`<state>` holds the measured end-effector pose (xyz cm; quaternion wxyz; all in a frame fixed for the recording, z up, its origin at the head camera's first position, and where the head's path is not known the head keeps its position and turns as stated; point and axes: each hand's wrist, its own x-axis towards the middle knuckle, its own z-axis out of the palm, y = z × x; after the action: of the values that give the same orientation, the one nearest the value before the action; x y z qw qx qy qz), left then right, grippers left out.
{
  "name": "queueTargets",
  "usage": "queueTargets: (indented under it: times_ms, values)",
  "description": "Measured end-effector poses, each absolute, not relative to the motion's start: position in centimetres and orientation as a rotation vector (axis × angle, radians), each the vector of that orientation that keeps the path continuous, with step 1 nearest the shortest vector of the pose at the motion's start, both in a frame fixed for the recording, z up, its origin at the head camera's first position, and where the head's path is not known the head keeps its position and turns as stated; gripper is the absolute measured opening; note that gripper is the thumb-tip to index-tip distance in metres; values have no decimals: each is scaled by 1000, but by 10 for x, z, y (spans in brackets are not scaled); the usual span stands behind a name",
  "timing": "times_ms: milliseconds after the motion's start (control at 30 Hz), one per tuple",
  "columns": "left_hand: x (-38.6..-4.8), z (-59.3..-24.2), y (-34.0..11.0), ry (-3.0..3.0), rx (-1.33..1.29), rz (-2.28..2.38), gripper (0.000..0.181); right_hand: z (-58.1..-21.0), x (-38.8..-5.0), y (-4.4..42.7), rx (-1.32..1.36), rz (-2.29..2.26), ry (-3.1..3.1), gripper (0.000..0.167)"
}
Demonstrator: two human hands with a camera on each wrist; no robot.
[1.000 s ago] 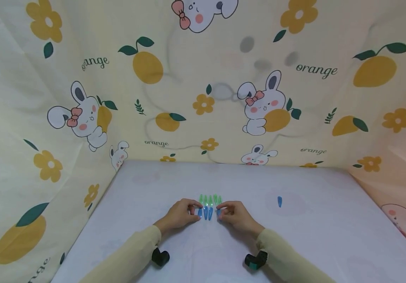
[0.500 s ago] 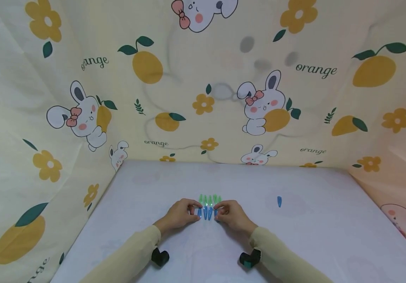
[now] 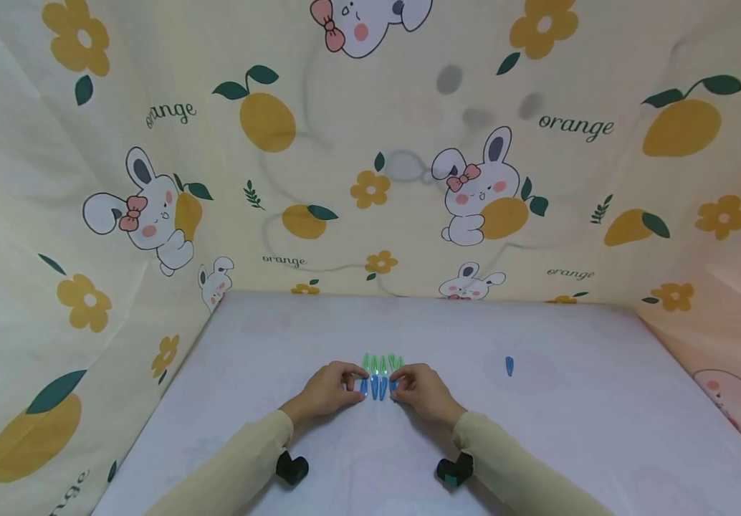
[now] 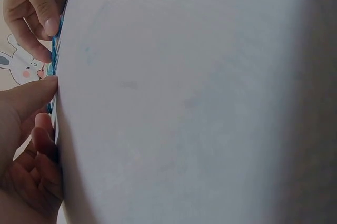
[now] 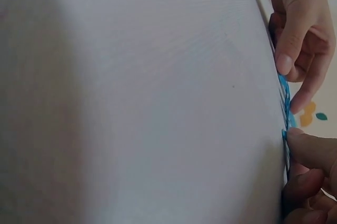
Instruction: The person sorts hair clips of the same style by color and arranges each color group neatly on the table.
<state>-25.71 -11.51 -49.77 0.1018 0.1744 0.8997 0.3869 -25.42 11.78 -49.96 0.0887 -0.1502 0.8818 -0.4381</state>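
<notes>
Several blue hair clips [image 3: 375, 388] lie side by side on the white tabletop, below a row of green hair clips [image 3: 383, 363]. My left hand [image 3: 328, 388] holds the leftmost blue clip [image 3: 364, 388] by its two ends, between thumb and index finger. At the row's right end, my right hand [image 3: 427, 395] pinches another blue clip [image 3: 393, 386] the same way, partly covering it. Both wrist views show the blue clips [image 5: 287, 95] only edge-on, as a thin strip between the fingers of the two hands.
One more blue hair clip [image 3: 509, 366] lies apart, toward the right of the tabletop [image 3: 577, 416]. A printed cloth [image 3: 319, 165] with rabbits and oranges hangs at the back and sides. Black wrist devices [image 3: 292, 469] sit below both sleeves.
My right hand has slid a little left with its blue clip, closing the gap to the other blue clips, and now stays there. The left hand has stayed in place.
</notes>
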Motion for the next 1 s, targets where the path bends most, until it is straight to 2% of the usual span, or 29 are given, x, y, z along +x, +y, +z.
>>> queueTargets:
  times_ms: [733,1000]
  values:
    - [-260,-502,-116,2658,498,1119,35,-502,-256,119,-423,-1265,2620,24]
    - [-260,-502,-116,2658,506,1131,36,-497,-255,130,-427,-1414,2464,28]
